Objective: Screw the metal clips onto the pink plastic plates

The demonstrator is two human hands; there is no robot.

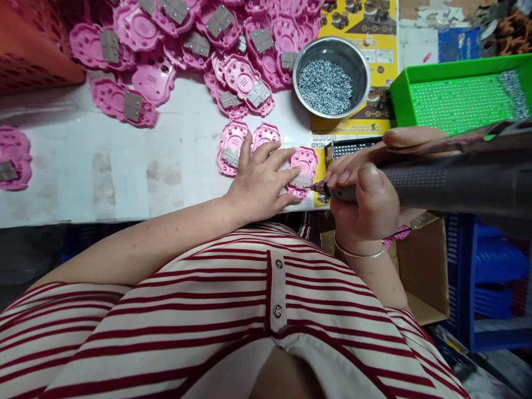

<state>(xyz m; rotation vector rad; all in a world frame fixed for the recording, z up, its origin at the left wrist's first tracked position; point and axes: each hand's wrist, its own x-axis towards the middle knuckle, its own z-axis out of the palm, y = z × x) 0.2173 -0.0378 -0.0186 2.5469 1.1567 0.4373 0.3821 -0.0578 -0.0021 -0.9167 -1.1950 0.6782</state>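
My right hand [366,194] is wrapped around a dark electric screwdriver [424,180]. Its bit points left and meets the grey metal plate on a pink plastic casing [305,160] near the table's front edge. My left hand [261,180] lies palm down with fingers spread, its thumb and index finger resting on that casing's left side. Under or beside its other fingers are a second pink casing [266,133], partly covered, and a third pink casing [230,138] with a grey plate. Whether a screw sits at the bit is too small to tell.
A steel bowl [331,105] of small screws stands behind my hands. Many pink casings [141,27] are heaped at the back. A green tray [453,105] holds screws on the right, near a dark perforated tray [353,147]. An orange basket [37,50] stands left; a cardboard box [426,266] is below right.
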